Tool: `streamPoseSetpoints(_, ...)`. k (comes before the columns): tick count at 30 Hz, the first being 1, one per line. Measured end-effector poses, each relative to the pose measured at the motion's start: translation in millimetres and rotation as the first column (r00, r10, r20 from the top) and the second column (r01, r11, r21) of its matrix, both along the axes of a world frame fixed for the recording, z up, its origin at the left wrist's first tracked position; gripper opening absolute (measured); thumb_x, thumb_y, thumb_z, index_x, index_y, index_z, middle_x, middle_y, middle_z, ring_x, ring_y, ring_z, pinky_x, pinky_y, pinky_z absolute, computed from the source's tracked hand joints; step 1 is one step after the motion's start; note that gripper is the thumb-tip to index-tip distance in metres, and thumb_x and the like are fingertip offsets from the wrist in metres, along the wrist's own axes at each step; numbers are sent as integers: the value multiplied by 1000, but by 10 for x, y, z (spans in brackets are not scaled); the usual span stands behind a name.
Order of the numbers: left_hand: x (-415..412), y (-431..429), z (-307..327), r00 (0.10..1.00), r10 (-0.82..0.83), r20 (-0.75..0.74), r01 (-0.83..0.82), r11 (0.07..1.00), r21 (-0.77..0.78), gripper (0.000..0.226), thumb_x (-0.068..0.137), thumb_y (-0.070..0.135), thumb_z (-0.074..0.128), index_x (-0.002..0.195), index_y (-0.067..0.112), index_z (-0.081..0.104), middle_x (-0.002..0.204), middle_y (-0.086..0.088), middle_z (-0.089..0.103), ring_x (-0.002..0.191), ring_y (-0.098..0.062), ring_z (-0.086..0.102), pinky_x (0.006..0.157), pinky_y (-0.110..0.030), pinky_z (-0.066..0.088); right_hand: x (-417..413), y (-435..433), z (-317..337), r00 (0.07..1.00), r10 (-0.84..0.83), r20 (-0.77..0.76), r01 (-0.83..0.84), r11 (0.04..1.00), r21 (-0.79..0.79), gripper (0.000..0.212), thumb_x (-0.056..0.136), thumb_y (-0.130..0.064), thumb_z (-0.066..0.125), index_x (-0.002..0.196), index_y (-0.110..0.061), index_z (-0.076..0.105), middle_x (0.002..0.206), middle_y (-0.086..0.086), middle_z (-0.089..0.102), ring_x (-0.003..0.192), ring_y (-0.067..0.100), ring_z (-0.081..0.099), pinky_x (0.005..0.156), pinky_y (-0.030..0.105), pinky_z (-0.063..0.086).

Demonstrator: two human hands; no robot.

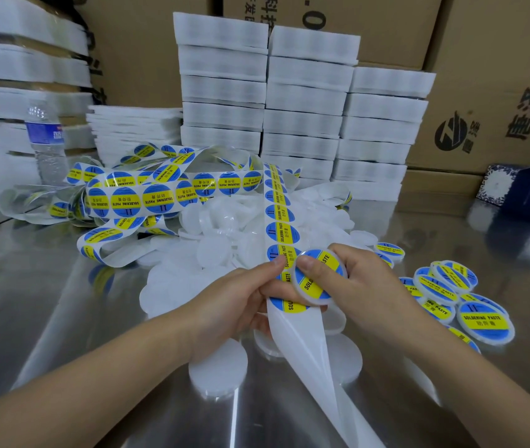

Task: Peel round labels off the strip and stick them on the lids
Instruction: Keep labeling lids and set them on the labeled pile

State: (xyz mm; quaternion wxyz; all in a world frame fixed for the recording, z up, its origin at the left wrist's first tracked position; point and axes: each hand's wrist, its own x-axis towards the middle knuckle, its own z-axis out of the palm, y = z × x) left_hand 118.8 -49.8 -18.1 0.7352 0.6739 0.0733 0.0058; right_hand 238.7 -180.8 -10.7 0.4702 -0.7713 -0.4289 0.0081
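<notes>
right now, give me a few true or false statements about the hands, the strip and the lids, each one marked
1. The right hand holds a lid already bearing a blue and yellow label. True.
2. The left hand is empty. False: it pinches the label strip.
3. The finished lids lie left of the hands. False: they lie on the right.
4. A water bottle stands upright at far left. True.
5. The backing below the hands is bare. True.
</notes>
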Motion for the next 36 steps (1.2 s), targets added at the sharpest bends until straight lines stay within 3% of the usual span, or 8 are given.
streamPoseSetpoints(5,-3,-11,6,1000,19,1,-19,1000,-1,55,71,57,43,91,20,78,97,1,76,80,-6,69,71,-16,55,8,11,-6,999,30,-14,-29,999,14,44,62,-73,45,58,-32,58,49,-13,53,47,-1,45,46,11,34)
streamPoseSetpoints(9,-6,-7,6,1000,31,-2,-31,1000,-5,55,70,56,45,92,17,77,94,-1,76,77,-7,69,68,-17,54,47,6,-38,1000,14,16,-14,1000,2,59,62,-78,41,66,-22,58,53,-2,54,48,2,42,47,18,34)
streamPoseSetpoints(19,14,-7,-1,999,48,8,-48,999,-26,57,69,54,46,94,12,76,101,-5,75,83,-11,69,74,-21,54,61,10,-40,999,34,-11,-34,999,12,51,65,-75,41,59,-26,57,49,-11,52,49,2,42,49,19,35)
streamPoseSetpoints(23,30,10,-23,997,70,14,-69,997,-24,57,70,53,46,94,11,76,103,-7,74,89,-16,67,80,-25,54,54,9,-30,999,30,9,-30,1000,-3,63,67,-75,38,60,-15,54,54,-1,53,53,12,44,57,33,42)
streamPoseSetpoints(26,49,29,-44,996,94,3,-94,996,-1,57,71,54,46,91,11,77,104,-10,74,94,-23,65,87,-31,51,58,2,-26,1000,23,15,-22,999,-37,76,66,-78,35,70,-6,62,70,11,64,69,27,59,70,46,51)
streamPoseSetpoints(29,57,36,-54,994,109,-2,-109,994,3,57,69,54,47,91,11,77,101,-11,74,93,-25,65,88,-33,51,71,-1,-31,999,19,36,-17,998,-56,81,67,-78,32,76,-5,65,77,13,67,79,31,61,76,49,50)
streamPoseSetpoints(34,55,27,-63,976,203,75,-205,979,17,34,63,42,62,77,16,79,89,-7,76,78,-16,69,73,-26,55,42,-17,-35,996,34,88,-29,998,-61,73,71,-75,31,75,-12,67,74,7,66,76,26,60,74,43,49)
streamPoseSetpoints(36,48,34,-62,972,207,108,-213,976,45,29,60,38,66,76,17,78,84,-6,75,74,-17,67,70,-26,53,22,-16,-39,992,36,118,-32,999,-34,53,70,-77,38,85,-35,65,78,-7,65,73,7,58,72,32,48)
